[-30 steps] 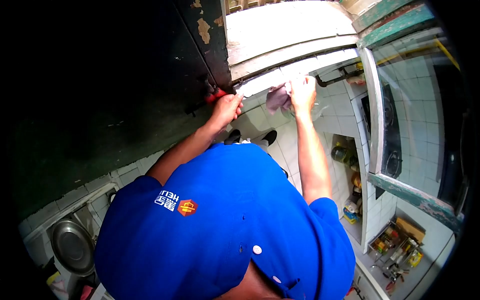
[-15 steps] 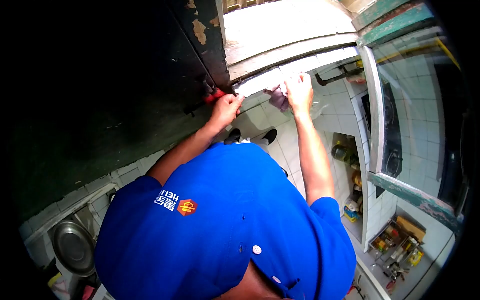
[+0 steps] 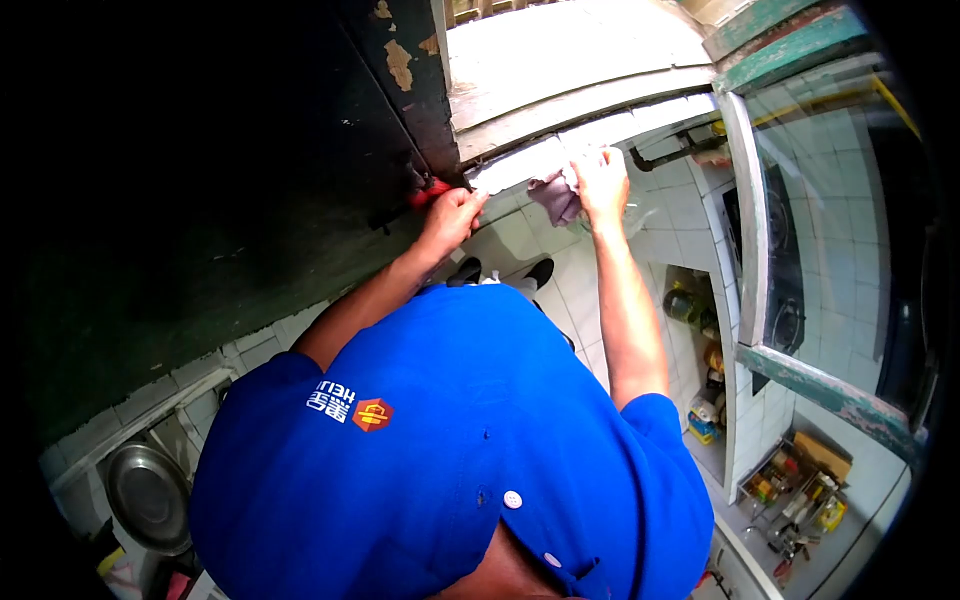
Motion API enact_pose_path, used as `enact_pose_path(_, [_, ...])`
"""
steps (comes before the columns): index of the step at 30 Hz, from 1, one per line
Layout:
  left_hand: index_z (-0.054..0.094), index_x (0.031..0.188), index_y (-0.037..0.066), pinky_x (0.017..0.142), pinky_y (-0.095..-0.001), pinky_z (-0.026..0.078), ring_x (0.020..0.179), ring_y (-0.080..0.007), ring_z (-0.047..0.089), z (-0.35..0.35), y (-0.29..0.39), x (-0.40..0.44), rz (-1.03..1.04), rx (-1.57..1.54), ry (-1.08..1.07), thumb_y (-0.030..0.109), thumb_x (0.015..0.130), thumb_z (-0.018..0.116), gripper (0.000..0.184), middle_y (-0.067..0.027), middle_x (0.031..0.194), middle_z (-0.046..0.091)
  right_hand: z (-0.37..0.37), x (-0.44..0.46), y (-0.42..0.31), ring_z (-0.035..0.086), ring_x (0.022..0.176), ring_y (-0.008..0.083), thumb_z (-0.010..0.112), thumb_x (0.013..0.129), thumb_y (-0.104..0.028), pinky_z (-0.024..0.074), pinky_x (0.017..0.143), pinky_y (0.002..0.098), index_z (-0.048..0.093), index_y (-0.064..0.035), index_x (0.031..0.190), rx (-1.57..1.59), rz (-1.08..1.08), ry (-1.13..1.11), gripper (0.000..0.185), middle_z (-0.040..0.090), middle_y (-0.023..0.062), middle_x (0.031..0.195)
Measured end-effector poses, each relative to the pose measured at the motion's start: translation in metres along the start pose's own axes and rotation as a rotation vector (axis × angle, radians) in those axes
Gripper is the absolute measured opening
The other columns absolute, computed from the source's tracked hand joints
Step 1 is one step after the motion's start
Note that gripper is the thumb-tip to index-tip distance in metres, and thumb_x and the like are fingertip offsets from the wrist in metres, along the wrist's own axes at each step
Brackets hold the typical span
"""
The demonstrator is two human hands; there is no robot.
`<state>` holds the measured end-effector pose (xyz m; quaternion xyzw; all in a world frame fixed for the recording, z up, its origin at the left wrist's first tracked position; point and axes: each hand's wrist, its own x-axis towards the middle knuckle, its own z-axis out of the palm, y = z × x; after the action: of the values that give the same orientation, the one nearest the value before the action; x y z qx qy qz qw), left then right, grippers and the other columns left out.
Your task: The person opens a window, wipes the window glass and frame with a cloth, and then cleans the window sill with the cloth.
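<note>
A greyish-purple cloth hangs from my right hand, whose fingers are closed on it at the edge of the bright tiled window sill. At the left end of that sill, my left hand is closed, its thumb and fingertips pinched together near the corner. Whatever it holds, if anything, is hidden. Just behind its knuckles is a red item against the dark panel; its kind does not show clearly.
An open window sash with glass and peeling green paint stands at the right. Below it are shelves with bottles and a rack of kitchen things. A round metal lid or pan is at the lower left. Dark shoes stand on floor tiles.
The cloth under my right hand has swung slightly left and down and shows more of itself. My right hand has shifted very little; my left hand stays in place.
</note>
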<state>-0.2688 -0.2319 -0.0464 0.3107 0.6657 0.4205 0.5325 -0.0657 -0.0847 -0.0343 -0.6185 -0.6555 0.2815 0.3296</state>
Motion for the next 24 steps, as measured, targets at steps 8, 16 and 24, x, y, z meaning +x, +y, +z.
enact_pose_path(8, [0.055,0.072,0.009,0.047,-0.0234,0.038,0.050,-0.0062,0.046,-0.001,-0.002,0.002,0.013,-0.001,-0.007,0.044,0.094,0.057,0.041,0.0020,0.061,0.054,-0.001,0.004,0.009,0.064,0.089,0.0321,0.073,0.073,-0.037,0.0486,0.077,0.0417,0.059,-0.0028,0.101,0.033,-0.030,0.026,0.047,0.066,0.0191,0.095])
enact_pose_path(16, [0.055,0.072,0.009,0.047,-0.0241,0.038,0.051,-0.0063,0.047,-0.001,-0.002,0.002,0.038,0.052,0.001,0.045,0.094,0.056,0.042,0.0022,0.061,0.053,0.001,0.006,0.009,0.064,0.088,0.0310,0.073,0.073,-0.036,0.0487,0.077,0.0412,0.058,-0.0021,0.101,0.155,0.063,0.055,0.047,0.066,0.0198,0.094])
enact_pose_path(24, [0.055,0.073,0.008,0.047,-0.0241,0.038,0.051,-0.0066,0.048,-0.002,0.000,0.002,0.010,0.049,-0.005,0.045,0.093,0.056,0.042,0.0018,0.061,0.054,-0.001,0.004,-0.002,0.065,0.086,0.0314,0.073,0.073,-0.036,0.0491,0.076,0.0411,0.057,-0.0025,0.102,0.112,0.045,0.067,0.047,0.066,0.0197,0.094])
